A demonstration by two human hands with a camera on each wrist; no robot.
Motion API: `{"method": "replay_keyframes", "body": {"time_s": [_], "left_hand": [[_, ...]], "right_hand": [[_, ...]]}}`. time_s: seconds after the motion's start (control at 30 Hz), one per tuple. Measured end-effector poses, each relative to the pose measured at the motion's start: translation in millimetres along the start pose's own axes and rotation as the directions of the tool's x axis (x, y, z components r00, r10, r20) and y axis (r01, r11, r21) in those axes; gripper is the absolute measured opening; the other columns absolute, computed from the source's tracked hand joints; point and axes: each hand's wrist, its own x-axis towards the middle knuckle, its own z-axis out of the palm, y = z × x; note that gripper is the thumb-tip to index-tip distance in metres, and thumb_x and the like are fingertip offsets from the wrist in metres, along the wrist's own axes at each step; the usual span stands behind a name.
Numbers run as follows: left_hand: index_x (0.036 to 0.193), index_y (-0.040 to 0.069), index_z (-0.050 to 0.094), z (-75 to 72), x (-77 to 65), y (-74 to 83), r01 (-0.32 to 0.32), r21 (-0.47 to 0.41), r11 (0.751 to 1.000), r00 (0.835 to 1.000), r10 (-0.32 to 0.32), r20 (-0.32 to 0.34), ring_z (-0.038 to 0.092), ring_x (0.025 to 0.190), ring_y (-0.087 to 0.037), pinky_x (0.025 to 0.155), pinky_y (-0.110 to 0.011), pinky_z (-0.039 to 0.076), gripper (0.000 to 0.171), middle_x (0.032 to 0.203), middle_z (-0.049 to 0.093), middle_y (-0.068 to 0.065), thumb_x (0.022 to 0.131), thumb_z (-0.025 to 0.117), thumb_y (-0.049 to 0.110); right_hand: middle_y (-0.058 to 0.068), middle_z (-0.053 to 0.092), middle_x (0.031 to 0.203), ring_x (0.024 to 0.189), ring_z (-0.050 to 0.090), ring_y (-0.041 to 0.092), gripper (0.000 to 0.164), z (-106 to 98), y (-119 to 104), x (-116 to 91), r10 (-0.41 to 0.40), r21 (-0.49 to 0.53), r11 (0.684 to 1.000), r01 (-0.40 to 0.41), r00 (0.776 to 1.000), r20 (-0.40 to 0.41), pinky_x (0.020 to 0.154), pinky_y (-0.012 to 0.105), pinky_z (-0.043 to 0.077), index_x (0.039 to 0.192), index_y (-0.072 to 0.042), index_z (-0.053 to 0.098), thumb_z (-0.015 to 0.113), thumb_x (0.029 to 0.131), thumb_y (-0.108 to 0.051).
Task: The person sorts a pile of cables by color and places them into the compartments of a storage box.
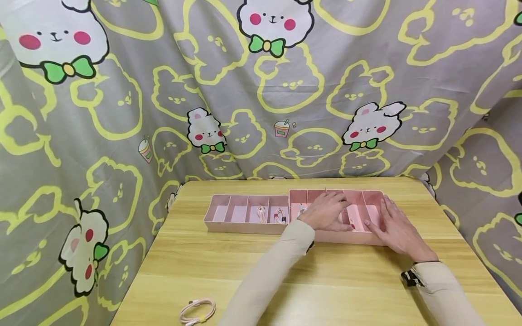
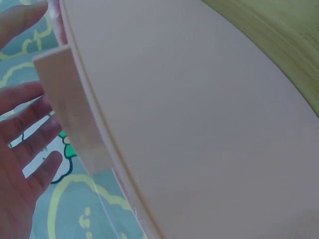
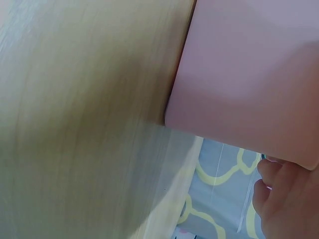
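Observation:
A pink divided storage box (image 1: pixel 346 237) sits on the table, with a paler divided box (image 1: pixel 244 227) against its left end. My left hand (image 1: pixel 326 212) reaches over the pink box, fingers spread and thumb apart. In the left wrist view, the fingertips (image 2: pixel 42 103) are right at the edge of a divider plate (image 2: pixel 75 109) that rises above the rim. My right hand (image 1: pixel 401 231) holds the pink box at its right end, thumb over the front rim and fingers along the end wall. Small cables (image 1: pixel 302 209) lie in a compartment beside my left hand, which hides the middle compartments.
The paler box holds a white cable (image 1: pixel 261 213) and a red-and-white cable (image 1: pixel 279 215) in its two right compartments. A coiled pink cable (image 1: pixel 197 311) lies on the table (image 1: pixel 326 290) at front left. A patterned curtain (image 1: pixel 244 90) hangs behind and at both sides.

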Motion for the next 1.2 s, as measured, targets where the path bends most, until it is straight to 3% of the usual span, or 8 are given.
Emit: {"method": "replay_keyframes", "body": {"time_s": [0.27, 0.7, 0.93, 1.2], "left_hand": [[0.145, 0.020, 0.060, -2.2, -26.5, -14.2, 0.004, -0.070, 0.998, 0.999, -0.007, -0.047, 0.049, 0.143, -0.017, 0.116, -0.036, 0.044, 0.078, 0.150, 0.054, 0.003, 0.086, 0.067, 0.070], [0.143, 0.017, 0.061, -5.4, -71.3, -46.5, 0.039, -0.148, 0.988, 0.983, -0.065, -0.172, 0.055, 0.135, -0.018, 0.116, -0.038, 0.045, 0.076, 0.146, 0.060, -0.002, 0.085, 0.073, 0.063], [0.148, 0.019, 0.057, -15.5, -101.9, -58.7, 0.119, -0.241, 0.963, 0.972, -0.162, -0.168, 0.052, 0.139, -0.019, 0.117, -0.040, 0.043, 0.078, 0.149, 0.058, -0.002, 0.085, 0.074, 0.062], [0.150, 0.020, 0.054, -16.3, -149.0, -77.3, 0.200, -0.326, 0.924, 0.954, -0.260, -0.151, 0.052, 0.140, -0.022, 0.117, -0.046, 0.044, 0.079, 0.151, 0.056, -0.002, 0.084, 0.076, 0.058]], "right_hand": [[0.042, 0.015, 0.164, 0.151, 0.021, 0.058, 0.095, 3.9, 0.6, -4.9, -0.016, 0.010, 1.000, 0.016, 1.000, -0.021, 0.130, 0.059, 0.009, 0.155, 0.020, 0.019, 0.058, 0.101, -0.047], [0.039, 0.014, 0.165, 0.154, 0.017, 0.055, 0.095, 3.2, 2.4, -2.5, -0.009, 0.008, 1.000, 0.010, 0.999, -0.033, 0.129, 0.061, 0.011, 0.156, 0.018, 0.017, 0.057, 0.101, -0.049], [0.039, 0.013, 0.166, 0.155, 0.015, 0.054, 0.095, 2.9, 1.2, -1.0, -0.004, 0.016, 1.000, 0.005, 1.000, -0.027, 0.132, 0.052, -0.001, 0.157, 0.017, 0.016, 0.056, 0.102, -0.049], [0.040, 0.013, 0.165, 0.155, 0.017, 0.054, 0.096, 2.1, 0.8, 0.3, -0.007, 0.012, 1.000, 0.008, 1.000, -0.016, 0.127, 0.064, 0.015, 0.157, 0.016, 0.014, 0.057, 0.101, -0.049]]}}
